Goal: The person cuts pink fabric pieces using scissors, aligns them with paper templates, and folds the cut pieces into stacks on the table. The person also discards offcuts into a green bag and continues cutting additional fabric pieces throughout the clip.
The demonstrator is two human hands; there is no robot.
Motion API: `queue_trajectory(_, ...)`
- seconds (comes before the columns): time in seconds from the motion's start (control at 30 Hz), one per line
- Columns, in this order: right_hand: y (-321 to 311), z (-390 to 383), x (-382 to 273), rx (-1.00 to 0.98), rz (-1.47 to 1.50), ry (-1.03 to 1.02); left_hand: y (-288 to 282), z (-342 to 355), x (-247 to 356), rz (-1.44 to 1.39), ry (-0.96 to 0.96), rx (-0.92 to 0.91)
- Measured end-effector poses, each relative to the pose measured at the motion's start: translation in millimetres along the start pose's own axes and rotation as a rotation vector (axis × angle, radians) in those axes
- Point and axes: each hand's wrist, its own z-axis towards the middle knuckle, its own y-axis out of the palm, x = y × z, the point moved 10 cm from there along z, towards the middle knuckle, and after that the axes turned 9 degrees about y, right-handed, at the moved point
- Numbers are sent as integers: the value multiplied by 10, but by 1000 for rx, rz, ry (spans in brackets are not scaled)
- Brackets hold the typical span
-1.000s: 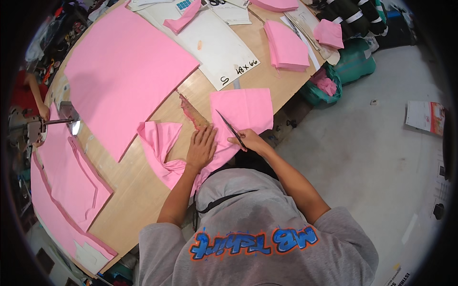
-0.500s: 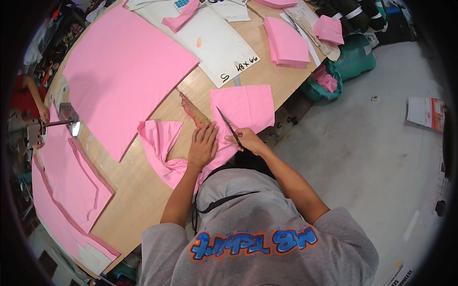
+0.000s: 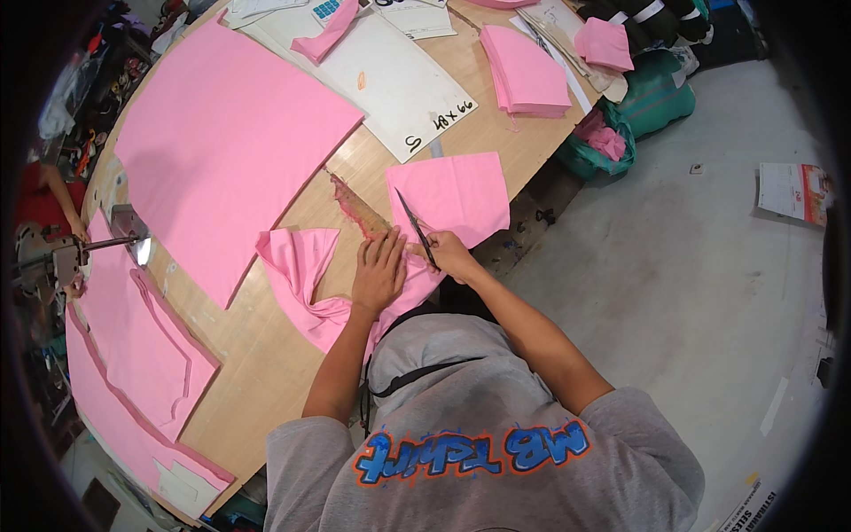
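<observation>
On the desk [image 3: 266, 363], at its near edge by the person's body, lies the pink cloth [image 3: 456, 186], smooth far right, rumpled nearer. L hand [image 3: 381, 268] is palm-down on it, fingers stretched flat & nearly together, grasping nothing. R hand [image 3: 450, 255] is curled round the handles of the scissors [image 3: 412, 215], blades pointing far & a bit left over the cloth. Lg pink panel [image 3: 230, 151] far left; pale card [image 3: 399, 97] beyond cloth, w/ pink stack [image 3: 527, 75] to its right.
</observation>
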Motion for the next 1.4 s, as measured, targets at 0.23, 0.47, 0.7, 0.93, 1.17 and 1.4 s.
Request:
queue_trajectory(0.23,182,-26,-185,-16,140,-43,86,-35,-46,19,-2,-18)
queue_trajectory(0.47,242,94,-275,-6,134,-29,44,-44,-33,12,8,16)
queue_trajectory(0.7,233,128,-247,45,115,-79,48,-41,-35,13,11,9)
queue_trajectory(0.93,268,200,-418,12,182,-95,1,-27,-26,-21,2,41)
queue_trajectory(1.17,267,221,-447,57,161,-60,-31,-4,-27,-25,6,53)
queue_trajectory(1.4,270,241,-490,99,135,-151,-9,-3,-28,-41,10,42)
